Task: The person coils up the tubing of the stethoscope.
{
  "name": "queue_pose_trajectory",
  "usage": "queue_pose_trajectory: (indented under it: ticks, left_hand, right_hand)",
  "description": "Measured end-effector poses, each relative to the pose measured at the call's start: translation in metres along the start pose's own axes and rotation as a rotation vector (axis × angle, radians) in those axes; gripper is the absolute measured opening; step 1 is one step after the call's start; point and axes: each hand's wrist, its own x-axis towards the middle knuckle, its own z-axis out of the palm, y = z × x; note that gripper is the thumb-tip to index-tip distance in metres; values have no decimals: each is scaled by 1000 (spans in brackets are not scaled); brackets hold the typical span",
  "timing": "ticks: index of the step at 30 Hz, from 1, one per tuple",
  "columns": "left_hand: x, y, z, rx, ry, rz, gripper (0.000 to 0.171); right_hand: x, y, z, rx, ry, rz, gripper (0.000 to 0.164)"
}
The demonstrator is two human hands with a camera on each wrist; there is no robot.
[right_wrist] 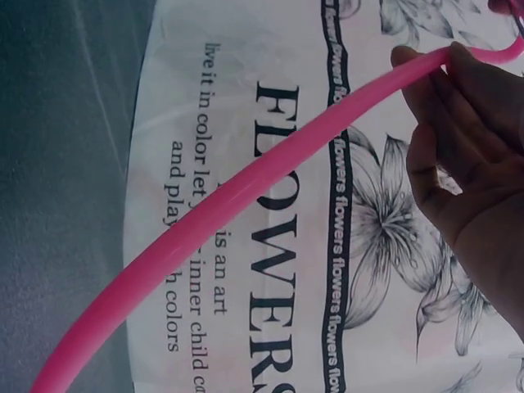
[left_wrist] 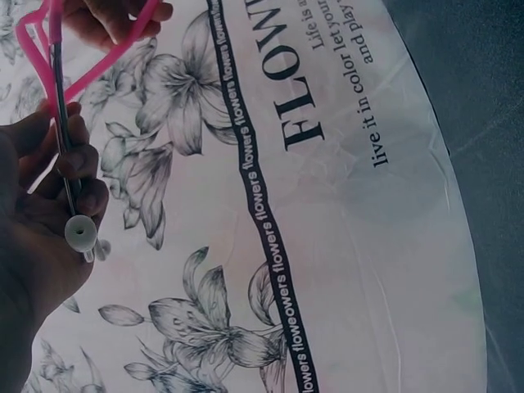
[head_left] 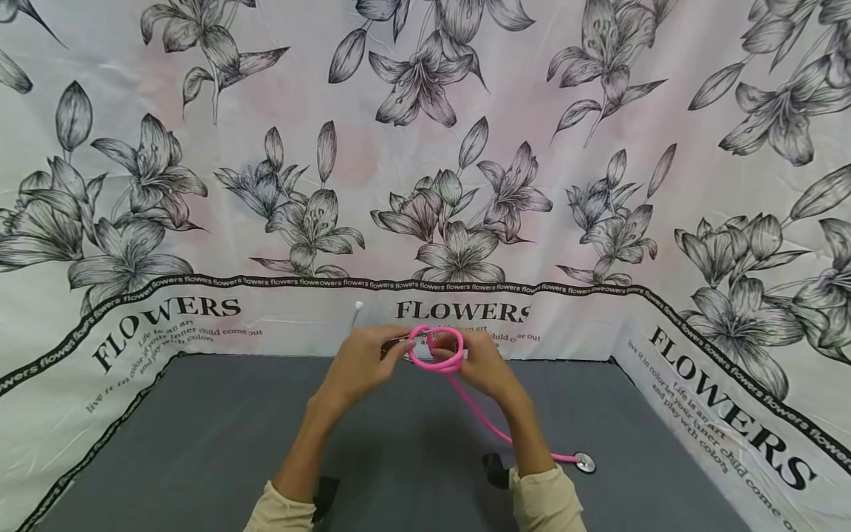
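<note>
A pink stethoscope [head_left: 435, 367] is held up between both hands, its tubing bent into a loop. My left hand [head_left: 362, 366] grips the metal ear tubes; in the left wrist view the fingers [left_wrist: 78, 164] curl round them, and a white eartip [left_wrist: 81, 233] sticks out below. My right hand [head_left: 488, 369] pinches the pink tubing [right_wrist: 237, 192] at the loop's right side. From there the tubing runs down past the right forearm to the round metal chest piece [head_left: 585, 462], which lies on the grey table.
The grey tabletop [head_left: 233, 428] stretches under both arms. A white cloth with printed flowers [head_left: 459, 207] hangs behind and along the sides. Dark straps [head_left: 495, 471] show near the wrists, beside the cream sleeves [head_left: 548, 499].
</note>
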Motion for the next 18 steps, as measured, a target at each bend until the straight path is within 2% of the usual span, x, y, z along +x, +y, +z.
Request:
queue_pose_trajectory:
  ticks: [5,11,15,18]
  left_hand:
    - [1,-3,0,3,23,7,25]
    - [2,-3,2,4,81,-23,23]
    - [4,-3,2,-10,113,-34,22]
    - [4,-3,3,-12,151,-42,21]
  right_hand:
    - [3,-3,6,76,-59,7,15]
    - [7,-6,15,123,-32,1,10]
    - [6,-6,22,196,-24,56,11]
    - [6,-7,28,297,-22,106,17]
